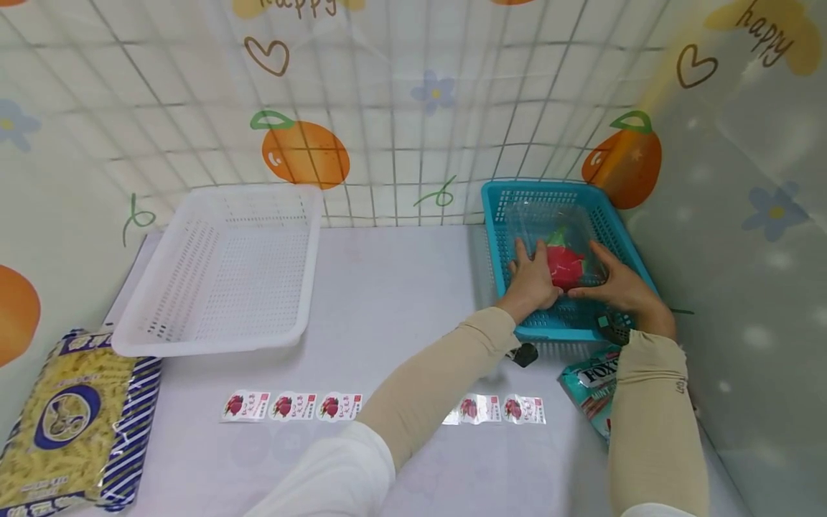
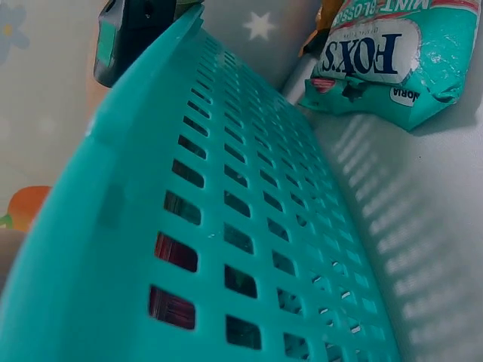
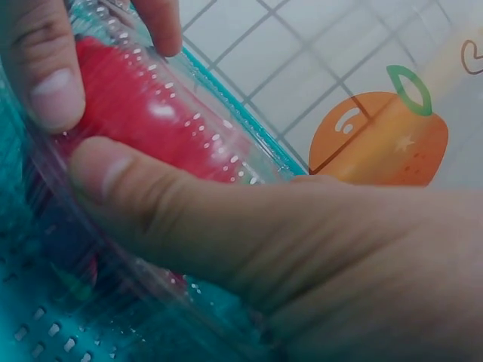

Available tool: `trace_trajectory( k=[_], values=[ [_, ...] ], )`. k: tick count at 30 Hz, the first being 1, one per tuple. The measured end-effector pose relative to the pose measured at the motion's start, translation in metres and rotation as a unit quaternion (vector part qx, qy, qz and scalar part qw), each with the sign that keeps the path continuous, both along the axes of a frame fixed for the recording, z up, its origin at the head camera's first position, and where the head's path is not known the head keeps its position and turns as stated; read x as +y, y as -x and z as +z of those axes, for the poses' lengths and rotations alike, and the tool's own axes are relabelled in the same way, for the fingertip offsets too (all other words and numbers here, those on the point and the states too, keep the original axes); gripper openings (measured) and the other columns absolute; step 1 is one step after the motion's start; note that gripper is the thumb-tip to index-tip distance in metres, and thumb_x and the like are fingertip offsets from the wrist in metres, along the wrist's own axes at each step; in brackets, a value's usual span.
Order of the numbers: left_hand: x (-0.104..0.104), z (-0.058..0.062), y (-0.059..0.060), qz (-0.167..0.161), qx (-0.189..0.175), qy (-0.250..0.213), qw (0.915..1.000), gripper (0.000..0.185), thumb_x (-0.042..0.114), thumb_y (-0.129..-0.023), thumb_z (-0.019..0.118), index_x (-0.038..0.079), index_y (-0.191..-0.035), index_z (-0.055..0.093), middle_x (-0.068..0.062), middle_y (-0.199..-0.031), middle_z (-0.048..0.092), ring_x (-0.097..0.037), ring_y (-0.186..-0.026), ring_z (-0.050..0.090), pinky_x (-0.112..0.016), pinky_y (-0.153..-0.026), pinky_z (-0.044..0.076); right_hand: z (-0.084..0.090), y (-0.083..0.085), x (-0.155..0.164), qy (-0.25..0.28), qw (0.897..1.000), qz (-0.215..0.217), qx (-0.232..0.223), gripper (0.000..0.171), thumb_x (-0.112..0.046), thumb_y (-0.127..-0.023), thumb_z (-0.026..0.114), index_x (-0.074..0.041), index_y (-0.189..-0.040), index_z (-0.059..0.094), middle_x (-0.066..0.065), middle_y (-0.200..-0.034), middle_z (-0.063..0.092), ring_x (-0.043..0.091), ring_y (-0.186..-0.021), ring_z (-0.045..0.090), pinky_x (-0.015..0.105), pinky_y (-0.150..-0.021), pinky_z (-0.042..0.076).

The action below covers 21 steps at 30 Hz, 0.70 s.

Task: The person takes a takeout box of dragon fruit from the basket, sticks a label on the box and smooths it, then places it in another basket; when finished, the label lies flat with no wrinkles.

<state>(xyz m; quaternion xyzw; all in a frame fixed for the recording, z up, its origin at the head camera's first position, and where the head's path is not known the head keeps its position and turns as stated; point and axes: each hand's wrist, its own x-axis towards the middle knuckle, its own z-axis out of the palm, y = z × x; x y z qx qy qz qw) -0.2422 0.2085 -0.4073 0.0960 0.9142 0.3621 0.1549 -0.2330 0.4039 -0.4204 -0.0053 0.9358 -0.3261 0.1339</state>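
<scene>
Both hands, left hand (image 1: pixel 533 276) and right hand (image 1: pixel 618 281), hold the clear box (image 1: pixel 551 237) (dragon fruit inside) low in the teal basket (image 1: pixel 496 222); white basket (image 1: pixel 220 269) waits; early stage, I think.

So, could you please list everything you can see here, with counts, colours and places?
clear box: one, transparent, holding a red fruit, inside the teal basket
red fruit: one, red with a green tip
teal basket: one, far right
white basket: one, far left
pasta bag: one, yellow and blue, near left
mint bag: one, teal, near right
sticker strips: two, white with red fruit pictures, near edge
table: one, white
left hand: on the box
right hand: on the box
</scene>
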Motion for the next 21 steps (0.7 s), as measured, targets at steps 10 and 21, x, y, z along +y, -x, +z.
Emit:
trace_trajectory(
  k=[10,21],
  values=[
    [-0.001,0.002,-0.001,-0.010,0.023,0.020,0.9995,0.091,0.031,-0.095,0.072,0.022,-0.165,0.015,-0.006,-0.174,-0.001,-0.036,-0.155,0.024,-0.040,-0.118,0.042,0.006,-0.003,-0.002,0.003,1.000,-0.003,0.004,0.118,-0.043,-0.090,0.077,-0.017,-0.163,-0.012,0.026,-0.169,-0.008,0.064,-0.146,0.016,0.075,-0.110,0.031],
    [-0.006,0.011,-0.006,-0.018,0.042,0.008,0.9989,0.090,0.027,-0.095,0.072,0.020,-0.165,0.016,-0.008,-0.173,0.001,-0.036,-0.153,0.026,-0.041,-0.114,0.046,0.021,-0.005,-0.004,0.001,1.000,0.010,0.007,0.116,-0.040,-0.091,0.076,-0.015,-0.163,-0.012,0.024,-0.170,-0.009,0.065,-0.145,0.019,0.073,-0.109,0.033]
  ],
)
